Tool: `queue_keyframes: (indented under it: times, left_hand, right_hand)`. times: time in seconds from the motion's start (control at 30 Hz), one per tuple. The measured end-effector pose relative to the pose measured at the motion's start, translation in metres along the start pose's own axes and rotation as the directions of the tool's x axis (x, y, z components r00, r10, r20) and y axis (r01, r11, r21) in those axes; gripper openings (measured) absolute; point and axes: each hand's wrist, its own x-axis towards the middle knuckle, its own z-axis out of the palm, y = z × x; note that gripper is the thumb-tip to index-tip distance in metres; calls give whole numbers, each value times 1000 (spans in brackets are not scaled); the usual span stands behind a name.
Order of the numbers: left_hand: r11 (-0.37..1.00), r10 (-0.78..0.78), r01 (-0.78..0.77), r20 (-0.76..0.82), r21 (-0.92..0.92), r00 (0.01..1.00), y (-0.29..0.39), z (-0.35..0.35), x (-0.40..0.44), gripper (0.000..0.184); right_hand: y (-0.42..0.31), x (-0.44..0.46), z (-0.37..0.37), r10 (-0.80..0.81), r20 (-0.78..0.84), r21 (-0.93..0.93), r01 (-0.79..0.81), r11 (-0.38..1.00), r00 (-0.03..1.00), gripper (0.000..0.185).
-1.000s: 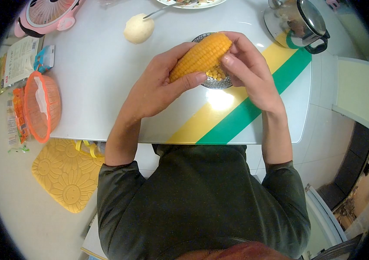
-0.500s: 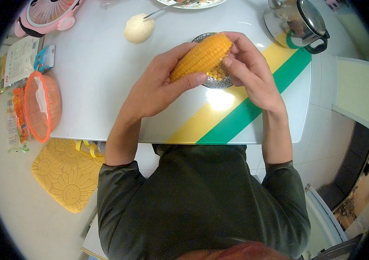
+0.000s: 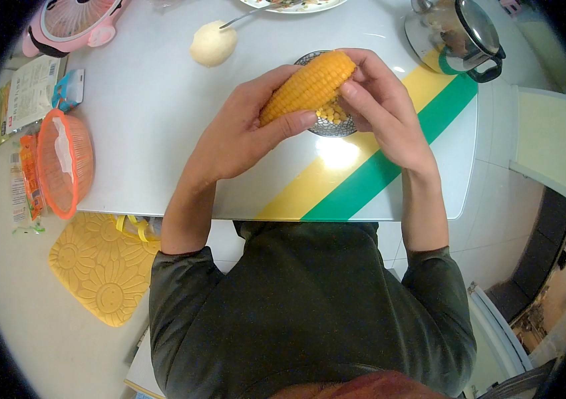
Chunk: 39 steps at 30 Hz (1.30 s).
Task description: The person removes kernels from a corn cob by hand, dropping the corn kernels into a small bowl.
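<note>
The step in hand looks like thumbing kernels loose from a corn cob [image 3: 306, 90], which is held aslant in the air above a net-patterned bowl [image 3: 333, 132] on the bench [image 3: 143, 133]. The left hand [image 3: 246, 126] grasps the cob's lower end, its fingers wrapped behind and the thumb along the near side. The right hand [image 3: 389, 110] has its fingers curled round the upper end, the thumb pressed near the cob's edge; whether it pinches a kernel cannot be told. Loose kernels [image 3: 331, 113] lie in the bowl beneath. The next move seems to call for a steady left grip and a short push of the right thumb, with the worked edge kept over the bowl. Cob and hands hide much of the bowl, so a stray kernel could miss it. Beyond the left hand sits a pale round bun [image 3: 213, 45], close to a metal utensil [image 3: 249, 14] resting on a patterned plate [image 3: 323, 9]. A lidded pot [image 3: 429, 43] stands off to the right, and an orange basket [image 3: 82, 156] to the left, both well apart from the hands
</note>
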Motion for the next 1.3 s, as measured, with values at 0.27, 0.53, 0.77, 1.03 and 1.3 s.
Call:
queue_keyframes:
  times: [0.27, 0.53, 0.77, 1.03, 1.3]
  left_hand:
    - [1000, -12, 12, 4, -11, 1000, 2, 0, 0, 47]
    - [1000, 9, -9, -4, 14, 1000, 0, 2, 1, 50]
    - [999, 32, -31, -10, 31, 999, -1, 3, 1, 50]
    - [998, 64, -64, -21, 24, 998, -4, 4, 1, 52]
    - [999, 46, -46, -23, 5, 999, -4, 8, 1, 51]
  right_hand:
    - [1, 0, -3, -7, 21, 35, 6, 999, 1000, 38]
    - [18, 4, 3, -112, -37, -70, 109, 991, 993, 46]
    - [12, 2, 1, -77, -10, -31, 77, 997, 997, 45]
    - [10, 2, 0, -77, 13, -14, 78, 997, 997, 41]
    - [2, 0, -1, -6, -24, -89, 3, 996, 1000, 37]
